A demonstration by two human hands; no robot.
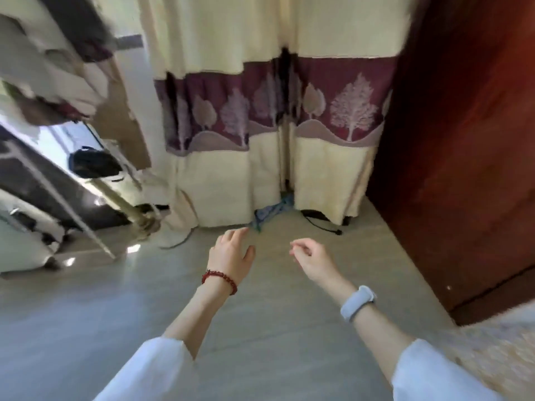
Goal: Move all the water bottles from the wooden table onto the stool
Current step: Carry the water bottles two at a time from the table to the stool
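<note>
— Any sign of the water bottles, the wooden surface or the stool?

— None in view. Only grey floor (260, 328), a cream and maroon curtain (275, 105) with tree motifs at twelve o'clock, a dark red wooden panel (463, 140) at three o'clock, blurred furniture and a black object (92, 163) at nine to ten o'clock. Impossible to say how the bottles look or where they stand; somewhere outside the frame.

— And the grip, each side?

— Left hand (230, 256) held over the floor, fingers loosely spread, holding nothing; red bead bracelet (220, 280) at the wrist. Right hand (311, 256) just beside it, fingers loosely curled, also holding nothing; pale wristband (357, 302) further down the arm. Both apart from everything else.

— What could go wrong from here?

— Judging by the smear across the left side, probably mid-turn, so a rushed reach could land wide of a bottle. A black cord (321, 225) and a blue cloth (272, 212) on the floor at twelve o'clock, near the curtain hem: possible snag underfoot. A fuzzy cream edge (492, 351) at four o'clock, close to the right sleeve, might catch an elbow.
</note>
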